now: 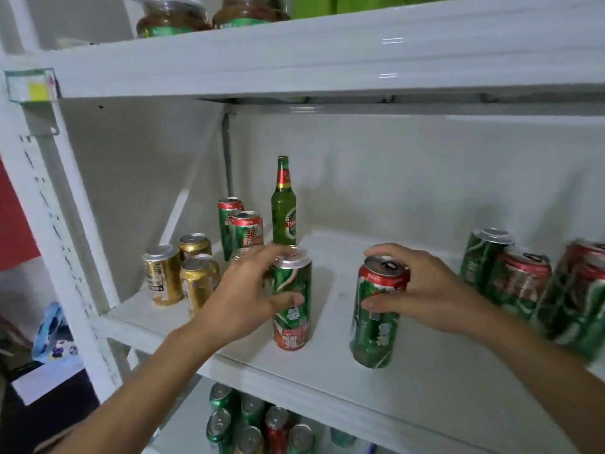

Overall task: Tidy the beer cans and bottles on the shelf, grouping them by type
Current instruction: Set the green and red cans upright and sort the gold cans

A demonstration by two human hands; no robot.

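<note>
Evidently the shelf (327, 381) is being sorted by kind, with gold cans (183, 273) bunching at its left end beside a green bottle (283, 208) at the back. Both hands are gripping upright green cans mid-shelf, probably to group them: left hand (242, 296) curling around the silver-topped can (291, 296), right hand (422, 290) clasping the red-rimmed can (376, 316).

Green, gold and red on your white shelf (409, 381)

You see green cans with red bands (291, 299), three gold cans (183, 273), a green bottle (283, 208) with a red-and-gold neck label, and a yellow-patched shelf tag (31, 85).
</note>
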